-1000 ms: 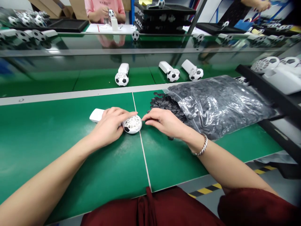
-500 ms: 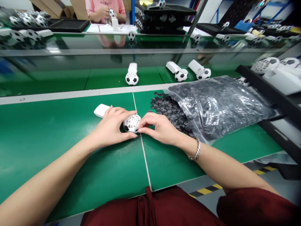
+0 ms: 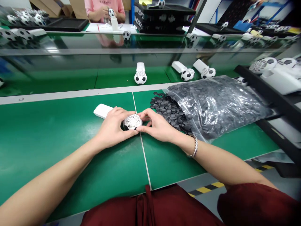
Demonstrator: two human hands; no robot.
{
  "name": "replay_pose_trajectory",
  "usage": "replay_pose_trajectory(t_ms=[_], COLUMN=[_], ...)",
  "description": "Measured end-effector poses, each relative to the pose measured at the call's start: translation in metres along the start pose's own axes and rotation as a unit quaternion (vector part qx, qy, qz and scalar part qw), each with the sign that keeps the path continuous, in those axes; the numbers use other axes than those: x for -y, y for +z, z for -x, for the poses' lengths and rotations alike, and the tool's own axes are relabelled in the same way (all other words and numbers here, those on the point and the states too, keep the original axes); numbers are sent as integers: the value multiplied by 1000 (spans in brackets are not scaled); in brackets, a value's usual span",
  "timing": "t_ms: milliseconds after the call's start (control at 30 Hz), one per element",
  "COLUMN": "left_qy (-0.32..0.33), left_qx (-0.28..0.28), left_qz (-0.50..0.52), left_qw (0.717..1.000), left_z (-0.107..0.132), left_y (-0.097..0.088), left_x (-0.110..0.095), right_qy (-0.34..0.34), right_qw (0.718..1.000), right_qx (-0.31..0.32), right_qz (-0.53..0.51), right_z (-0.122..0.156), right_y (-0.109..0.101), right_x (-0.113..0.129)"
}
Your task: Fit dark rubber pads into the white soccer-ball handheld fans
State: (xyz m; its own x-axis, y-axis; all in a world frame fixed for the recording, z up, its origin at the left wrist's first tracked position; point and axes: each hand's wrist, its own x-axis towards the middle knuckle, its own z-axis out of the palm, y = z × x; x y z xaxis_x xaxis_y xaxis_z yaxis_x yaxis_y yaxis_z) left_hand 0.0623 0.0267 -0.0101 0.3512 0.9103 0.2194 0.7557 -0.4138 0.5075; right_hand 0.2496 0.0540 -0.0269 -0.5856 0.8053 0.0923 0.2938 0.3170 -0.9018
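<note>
A white, lattice-topped soccer-ball piece (image 3: pixel 133 121) with black patches rests between my hands on the green work surface. Its white handle-like part (image 3: pixel 102 110) sticks out to the left from behind my fingers. My left hand (image 3: pixel 115 127) grips the ball from the left, thumb in front and fingers behind. On the right side, my right hand (image 3: pixel 156 125) has its thumb and fingertips closed against the ball's edge. Whether a small patch is under those fingertips is hidden. Just beyond my right hand lies a heap of small black patches (image 3: pixel 168 110).
The heap spills from a clear plastic bag (image 3: pixel 218 106). A conveyor belt (image 3: pixel 113 73) behind carries several soccer-ball pieces (image 3: pixel 140 77). At right stands a black tray (image 3: pixel 265 84) with white parts. Across the line, a person in a pink shirt (image 3: pixel 105 11) holds a ball.
My right fingers have shifted from a pinch at the ball's lower right edge to a wider hold around its right side. Pieces on the near belt have moved right, those on the far belt left.
</note>
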Motion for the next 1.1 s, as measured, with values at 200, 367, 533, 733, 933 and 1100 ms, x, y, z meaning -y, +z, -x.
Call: replay_pose_trajectory(t_ms=[200,367,533,733,933,1100], left_qy=[32,28,39,1,-35,9], left_qx=[-8,-3,38,95,20,63], left_qz=[12,0,-24,-37,-2,46], left_qw=[999,1000,998,995,999,997], left_z=[2,2,2,5,9,7], left_y=[2,3,0,-10,9,6], left_x=[4,6,8,6,-1,4], right_qy=[1,-9,-8,-43,-80,-83], right_qw=[1000,999,991,927,838,881], right_qx=[-11,-28,-81,1,72,54], right_qz=[6,-20,107,373,535,462], right_z=[3,-7,-27,-29,-32,-34], right_y=[5,2,-41,-62,-41,-40], right_x=[-2,-11,-8,-11,-17,-4])
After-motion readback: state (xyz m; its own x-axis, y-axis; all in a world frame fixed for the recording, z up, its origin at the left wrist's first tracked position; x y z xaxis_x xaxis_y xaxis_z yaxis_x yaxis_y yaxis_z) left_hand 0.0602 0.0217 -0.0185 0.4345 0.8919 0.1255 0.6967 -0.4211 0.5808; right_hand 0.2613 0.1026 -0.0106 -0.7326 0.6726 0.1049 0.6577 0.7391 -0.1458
